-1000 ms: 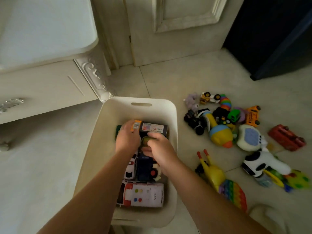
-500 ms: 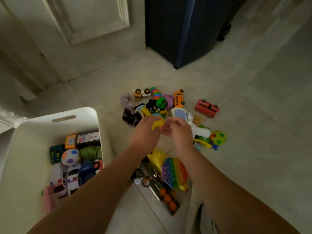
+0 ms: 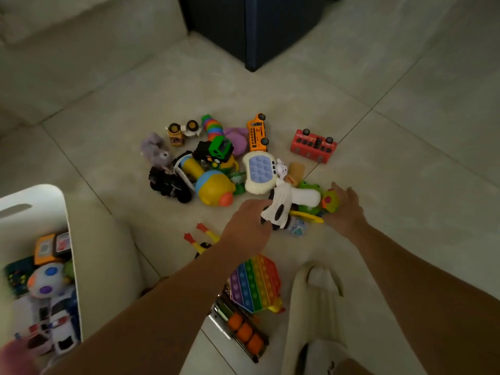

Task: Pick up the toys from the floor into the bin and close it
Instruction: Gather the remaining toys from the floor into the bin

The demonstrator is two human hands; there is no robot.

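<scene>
- The bin (image 3: 62, 201) is set on the floor (image 3: 405, 185) at the left, with toys (image 3: 46, 280) lying in it.
- A toy pile (image 3: 213, 169) is found to its right.
- A bus (image 3: 313, 146) is placed apart, right of the pile.
- A cabinet (image 3: 251, 23) is positioned behind the pile.

Bin (image 3: 102, 253) cut off at left edge; left forearm (image 3: 162, 307) hides chicken toy (image 3: 198, 247) body.

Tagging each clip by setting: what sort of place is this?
Probably a room in a home: a pale tiled floor, scattered children's toys such as a red bus, and a white bin partly filled with toys.
</scene>
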